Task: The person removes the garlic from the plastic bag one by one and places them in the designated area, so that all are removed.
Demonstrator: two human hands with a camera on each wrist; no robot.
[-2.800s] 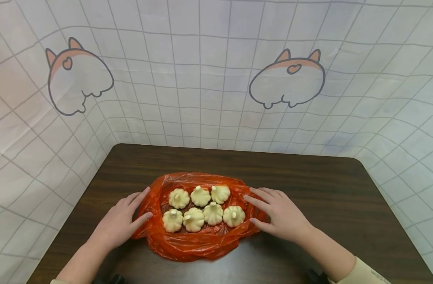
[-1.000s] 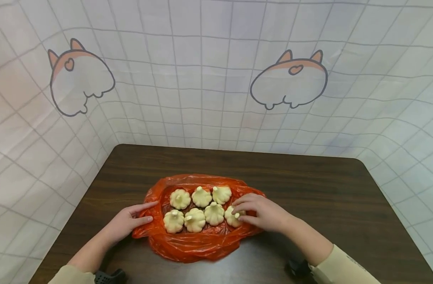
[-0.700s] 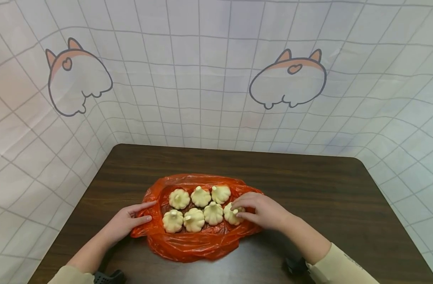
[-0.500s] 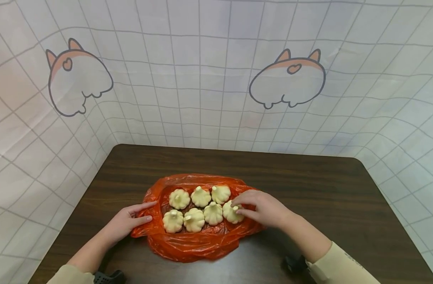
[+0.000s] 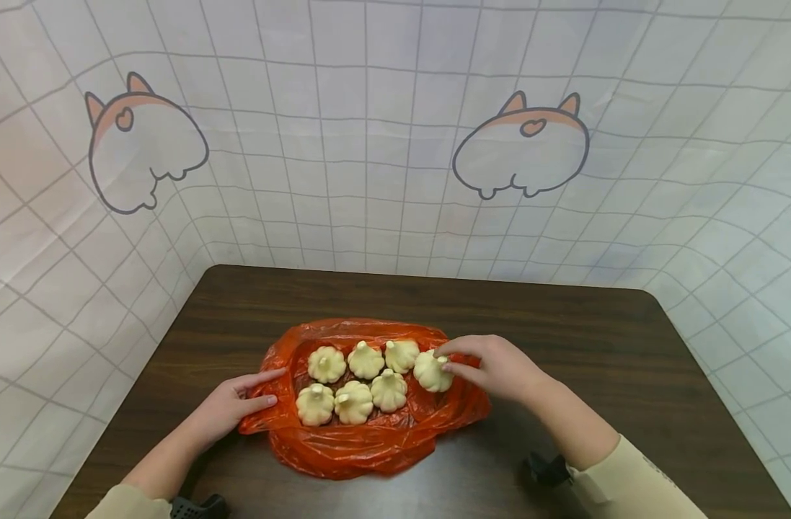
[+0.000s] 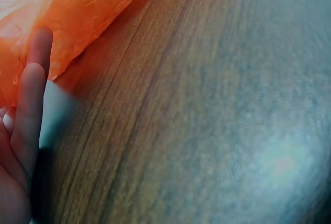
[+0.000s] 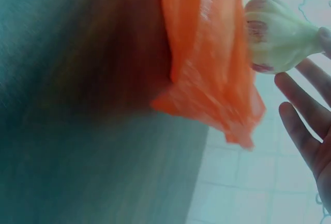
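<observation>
A red plastic bag lies opened out on the table, with garlic bulbs in two rows inside it. My right hand pinches one garlic bulb by its stem, at the right end of the rows. In the right wrist view that bulb hangs above the bag's edge, thumb and fingertips at its stem. On the other side, my left hand holds the bag's left edge between thumb and fingers. The left wrist view shows two fingers along the orange-looking plastic.
The dark wood-grain table extends around the bag on all sides. A white grid-patterned curtain with cartoon drawings rises behind and beside it. Black wrist devices sit below both forearms.
My right hand moved from the bag's right edge to the rightmost bulb, took its stem and raised it slightly, away from its row. My left hand shifted its hold on the bag's left edge.
</observation>
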